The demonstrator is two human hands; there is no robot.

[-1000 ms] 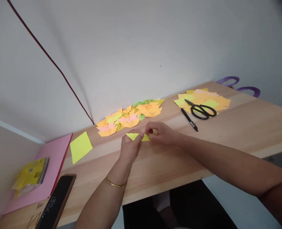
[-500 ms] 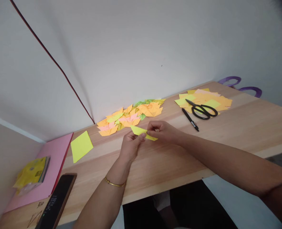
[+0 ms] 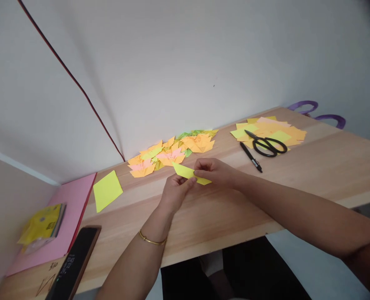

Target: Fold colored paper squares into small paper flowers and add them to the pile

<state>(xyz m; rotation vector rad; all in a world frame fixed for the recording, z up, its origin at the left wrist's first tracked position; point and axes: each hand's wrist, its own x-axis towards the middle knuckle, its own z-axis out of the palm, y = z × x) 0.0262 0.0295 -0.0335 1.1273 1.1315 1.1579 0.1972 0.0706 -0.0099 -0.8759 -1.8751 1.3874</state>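
Between my two hands, above the wooden table, is a folded yellow paper (image 3: 183, 171) with pointed ends. My left hand (image 3: 176, 191) pinches its lower edge, thumb on the near face. From the right, my right hand (image 3: 214, 171) grips the paper with thumb and bent index finger. The thumb tips nearly meet at the paper's middle. Just beyond my hands lies a pile of folded paper shapes (image 3: 172, 156) in orange, pink, yellow and green, several with small dots drawn on them.
Black scissors (image 3: 266, 146) rest on loose sticky notes (image 3: 293, 132) at the right, beside a black pen (image 3: 251, 157). Yellow square notes (image 3: 107, 191) lie left. A pink board (image 3: 74, 202) bears a yellow packet (image 3: 42, 225); a dark digital clock (image 3: 75, 260) sits nearer me.
My left thumb has slid slightly right along the folded yellow paper, towards the right thumb. The paper has shifted a little to the right; both hands still hold it.
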